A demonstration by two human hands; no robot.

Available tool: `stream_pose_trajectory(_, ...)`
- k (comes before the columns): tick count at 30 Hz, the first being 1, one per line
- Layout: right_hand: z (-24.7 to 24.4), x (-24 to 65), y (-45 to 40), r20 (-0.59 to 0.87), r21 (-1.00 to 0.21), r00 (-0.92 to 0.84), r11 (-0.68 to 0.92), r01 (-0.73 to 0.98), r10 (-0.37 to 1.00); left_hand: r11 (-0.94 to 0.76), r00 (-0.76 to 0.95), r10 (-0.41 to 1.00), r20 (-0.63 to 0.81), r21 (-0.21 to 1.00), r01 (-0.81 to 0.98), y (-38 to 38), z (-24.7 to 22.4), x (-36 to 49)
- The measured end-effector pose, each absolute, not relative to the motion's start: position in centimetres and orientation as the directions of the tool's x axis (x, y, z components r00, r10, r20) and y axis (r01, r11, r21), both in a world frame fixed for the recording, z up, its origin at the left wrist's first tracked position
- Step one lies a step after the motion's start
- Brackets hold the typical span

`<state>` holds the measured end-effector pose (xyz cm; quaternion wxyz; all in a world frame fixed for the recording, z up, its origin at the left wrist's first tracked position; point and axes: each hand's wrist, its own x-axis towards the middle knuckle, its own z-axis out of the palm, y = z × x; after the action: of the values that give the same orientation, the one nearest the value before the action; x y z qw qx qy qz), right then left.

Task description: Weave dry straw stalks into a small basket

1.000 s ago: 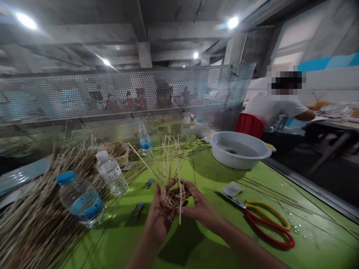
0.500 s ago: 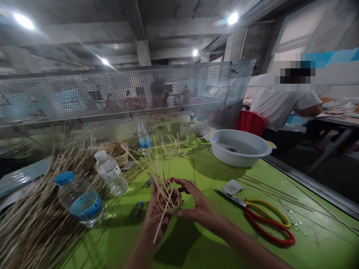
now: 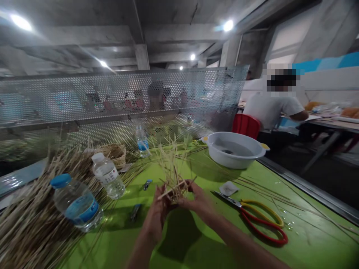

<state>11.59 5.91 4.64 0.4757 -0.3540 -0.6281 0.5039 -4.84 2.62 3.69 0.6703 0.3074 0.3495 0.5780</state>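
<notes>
A small woven straw basket (image 3: 177, 189) is held up over the green table, with long loose straws standing out of its top. My left hand (image 3: 159, 205) grips its left side, the fingers curled round it. On the right, my right hand (image 3: 196, 197) closes on the basket's other side, thumb at the near face and fingers behind. Some fingertips are hidden by the weave. Right of my hands lie scissors (image 3: 254, 216) with one yellow and one red handle, beside a crumpled white scrap (image 3: 228, 188).
A large straw bundle (image 3: 33, 216) covers the left, with a blue-capped bottle (image 3: 80, 205) and a white-capped bottle (image 3: 109, 177) on it. Two small clips (image 3: 135, 212) lie nearby. A white basin (image 3: 235, 151) of water stands back right. A person (image 3: 269, 108) sits beyond, and a perforated screen (image 3: 112, 101) closes the back.
My right hand, apart from the basket with fingers spread before, now grips its side. The basket has turned, its straws now pointing more upright, and moved slightly right.
</notes>
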Motion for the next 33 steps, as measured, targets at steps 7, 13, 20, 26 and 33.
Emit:
stream_pose_trajectory(7,3.2,11.1,7.0,0.231,-0.973,-0.221,0.228,-0.04,0.948,-0.026,0.122,0.991,0.06,0.965,-0.263,3.2,3.7,-4.0)
stream_pose_trajectory(13,3.0,10.4,5.6,0.3,-0.942,-0.299,0.331,0.059,0.906,-0.001,-0.025,1.0,-0.004,0.976,-0.216,3.6,3.7,-4.8)
stream_pose_trajectory(20,4.3,11.1,5.9,0.2,-0.979,-0.298,0.177,-0.103,0.933,0.022,-0.072,0.996,-0.053,0.929,-0.37,3.4,3.6,-5.0)
stream_pose_trajectory(26,4.6,11.1,6.0,0.133,-0.969,-0.366,0.044,-0.243,0.921,0.025,0.074,0.997,0.0,0.94,-0.339,3.0,3.9,-5.1)
stream_pose_trajectory(33,5.3,11.6,6.4,0.132,-0.932,-0.3,0.015,-0.362,0.945,0.003,-0.005,1.0,-0.004,0.945,-0.327,2.6,5.2,-5.1)
